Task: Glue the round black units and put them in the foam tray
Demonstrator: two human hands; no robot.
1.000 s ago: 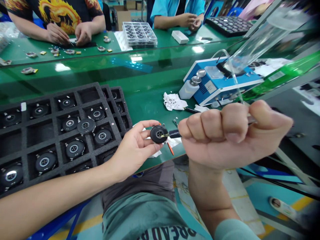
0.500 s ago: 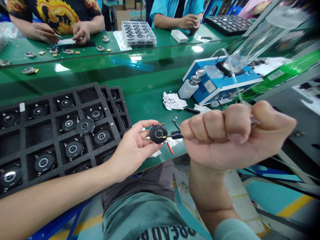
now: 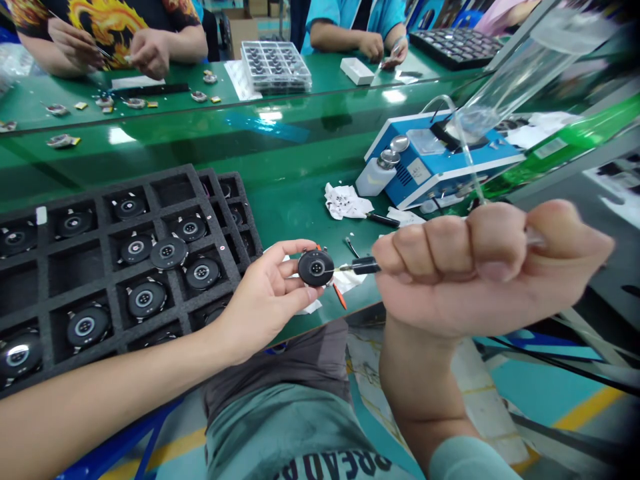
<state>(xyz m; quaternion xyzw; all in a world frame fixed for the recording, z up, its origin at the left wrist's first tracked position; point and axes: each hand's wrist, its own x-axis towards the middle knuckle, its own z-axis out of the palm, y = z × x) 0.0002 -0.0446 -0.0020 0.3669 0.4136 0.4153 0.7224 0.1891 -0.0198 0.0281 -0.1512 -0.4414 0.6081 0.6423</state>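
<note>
My left hand (image 3: 267,293) is closed around the rim of a round black watch body (image 3: 316,268), its back with a ring and small contacts facing up. In my right hand (image 3: 450,267), clenched in a fist, is a dark dispensing syringe (image 3: 367,265) with a thin needle tip. That tip points left and reaches the right side of the watch back; whether it touches, I cannot tell. Most of the syringe is hidden in the fist. Beside my left arm lies a black foam tray (image 3: 37,267) with several similar watch bodies in its pockets.
A blue machine (image 3: 445,163) with a clear tube (image 3: 465,143) stands at the right, near a white pump bottle (image 3: 376,175). White tissue (image 3: 345,200) and a red-orange tool (image 3: 339,297) lie on the green table (image 3: 295,193). Two co-workers' hands are across the bench.
My right hand has shifted slightly right with the syringe, showing more of its needle. My left hand and the watch body have barely moved. The co-workers' hands have changed position.
</note>
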